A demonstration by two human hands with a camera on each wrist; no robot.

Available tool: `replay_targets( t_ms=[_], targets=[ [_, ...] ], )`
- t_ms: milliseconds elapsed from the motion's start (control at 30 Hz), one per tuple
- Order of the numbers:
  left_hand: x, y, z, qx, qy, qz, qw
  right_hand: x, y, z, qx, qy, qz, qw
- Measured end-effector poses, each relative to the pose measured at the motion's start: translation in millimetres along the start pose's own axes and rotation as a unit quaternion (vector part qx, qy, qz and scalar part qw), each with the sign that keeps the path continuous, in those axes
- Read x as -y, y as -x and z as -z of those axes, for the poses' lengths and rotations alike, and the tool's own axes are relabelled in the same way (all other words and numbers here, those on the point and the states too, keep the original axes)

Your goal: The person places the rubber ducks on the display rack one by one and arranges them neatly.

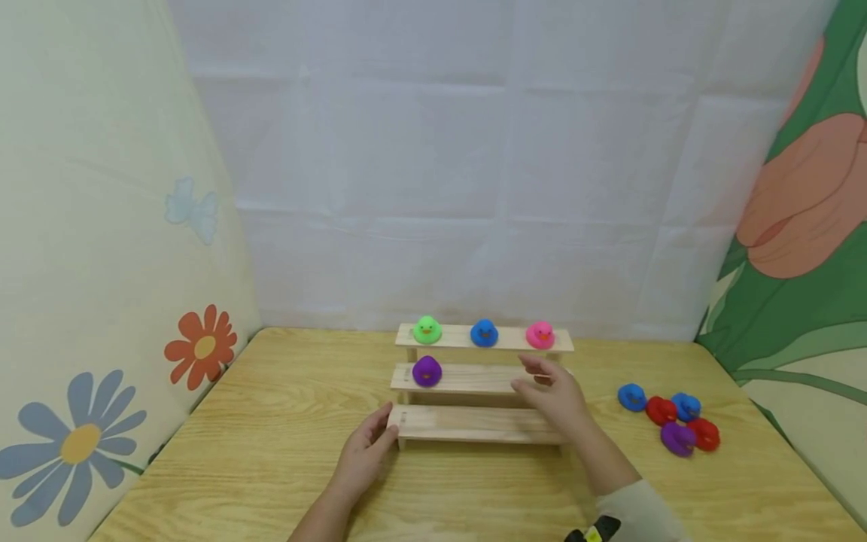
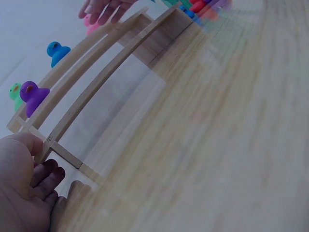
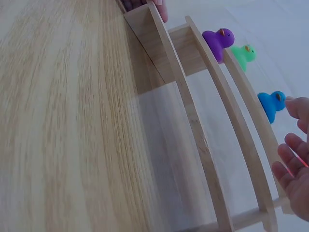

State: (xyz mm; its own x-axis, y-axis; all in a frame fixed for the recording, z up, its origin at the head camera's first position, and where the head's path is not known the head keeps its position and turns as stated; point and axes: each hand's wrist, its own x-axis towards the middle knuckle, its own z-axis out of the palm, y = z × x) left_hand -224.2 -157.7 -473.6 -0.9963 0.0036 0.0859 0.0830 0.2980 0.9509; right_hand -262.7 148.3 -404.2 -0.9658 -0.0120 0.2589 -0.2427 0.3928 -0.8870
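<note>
A three-step wooden rack (image 1: 467,421) stands on the table. My left hand (image 1: 362,455) holds the left end of its lowest board, thumb at the front corner; in the left wrist view the board's end lies between thumb and fingers. Over the right part of the middle board hovers my right hand (image 1: 555,395), fingers loosely bent and nothing in them. On the top board sit a green rubber duck (image 1: 427,330), a blue duck (image 1: 484,333) and a pink duck (image 1: 540,336). A purple duck (image 1: 427,372) sits at the middle board's left end.
To the rack's right, several ducks lie grouped on the wood-grain table (image 1: 305,376): blue ones (image 1: 632,397), red ones (image 1: 661,410) and a purple one (image 1: 678,439). A white cloth (image 1: 433,165) hangs behind; flower-printed panels (image 1: 81,301) flank the table.
</note>
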Motion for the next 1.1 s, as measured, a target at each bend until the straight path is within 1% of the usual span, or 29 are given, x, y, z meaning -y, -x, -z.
replay_targets(
  t_ms=[267,467,800,900,1100],
  targets=[
    [-1.1,1.1,1.3,0.000,-0.001,0.008,1.0000,-9.3,2.5,20.9,-0.012,0.010,-0.021,1.000],
    [-1.2,-0.2,1.0,0.000,0.002,0.008,1.0000,-17.1,3.8,37.6,-0.036,0.020,-0.022,0.999],
    [-0.6,-0.2,1.2,0.003,0.006,0.002,1.0000,-22.8,7.6,72.3,-0.067,0.064,-0.042,0.995],
    [0.6,-1.1,0.5,0.002,0.007,0.001,1.0000,-27.7,8.7,83.4,-0.073,0.080,-0.051,0.993],
    [2.6,-2.1,-0.6,-0.001,0.003,-0.003,1.0000,-42.1,8.5,104.6,-0.076,0.094,-0.077,0.990]
  ],
)
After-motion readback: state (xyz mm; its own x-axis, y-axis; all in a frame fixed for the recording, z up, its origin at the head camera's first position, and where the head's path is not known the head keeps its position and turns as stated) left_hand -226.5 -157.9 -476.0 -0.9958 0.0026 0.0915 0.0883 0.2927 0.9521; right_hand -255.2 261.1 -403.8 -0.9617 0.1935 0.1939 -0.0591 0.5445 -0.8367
